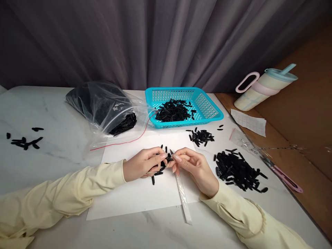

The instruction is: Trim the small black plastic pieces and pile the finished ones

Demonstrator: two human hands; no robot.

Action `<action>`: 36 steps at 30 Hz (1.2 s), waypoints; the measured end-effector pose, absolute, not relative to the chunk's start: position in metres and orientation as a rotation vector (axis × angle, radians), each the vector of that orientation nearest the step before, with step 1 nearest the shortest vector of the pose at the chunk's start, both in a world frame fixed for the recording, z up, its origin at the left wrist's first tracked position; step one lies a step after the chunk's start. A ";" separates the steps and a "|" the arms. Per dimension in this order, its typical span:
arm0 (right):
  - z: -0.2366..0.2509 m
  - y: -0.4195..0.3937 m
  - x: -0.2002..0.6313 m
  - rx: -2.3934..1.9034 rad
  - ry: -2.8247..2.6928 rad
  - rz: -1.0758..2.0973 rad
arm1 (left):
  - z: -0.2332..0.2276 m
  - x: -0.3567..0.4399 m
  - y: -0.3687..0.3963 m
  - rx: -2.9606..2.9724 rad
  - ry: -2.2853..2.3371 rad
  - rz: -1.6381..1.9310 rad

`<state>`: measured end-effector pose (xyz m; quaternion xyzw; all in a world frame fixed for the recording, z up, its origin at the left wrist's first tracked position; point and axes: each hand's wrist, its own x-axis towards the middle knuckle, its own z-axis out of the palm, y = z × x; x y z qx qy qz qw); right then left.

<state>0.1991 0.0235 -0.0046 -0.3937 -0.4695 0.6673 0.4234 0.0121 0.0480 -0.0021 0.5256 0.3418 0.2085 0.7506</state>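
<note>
Meanwhile, a small black plastic piece (pixel 168 158) is pinched between the fingertips of the left hand (pixel 142 163) and right hand (pixel 193 165) over a white paper sheet (pixel 135 193) spread on a marble-patterned table (pixel 52 114), backed by grey curtains (pixel 155 38); a turquoise basket (pixel 207 103) is set beyond.

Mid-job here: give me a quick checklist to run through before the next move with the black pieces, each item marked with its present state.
1. Left hand pinches a small black piece: ok.
2. Right hand meets that same piece at the fingertips: ok.
3. Narrow clear sleeve lies under the right hand on the white sheet: ok.
4. Sleeve's mouth open: cannot tell.
5. Loose pile lies beside the right hand: ok.
6. Blue basket holds pieces: ok.
</note>
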 end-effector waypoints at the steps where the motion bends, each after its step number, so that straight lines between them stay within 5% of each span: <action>1: -0.004 0.023 0.200 -0.975 -1.172 1.679 | -0.002 0.012 0.048 1.146 0.748 0.456; 36: -0.002 0.024 0.198 -0.950 -1.216 1.800 | 0.000 0.011 0.046 1.129 0.791 0.438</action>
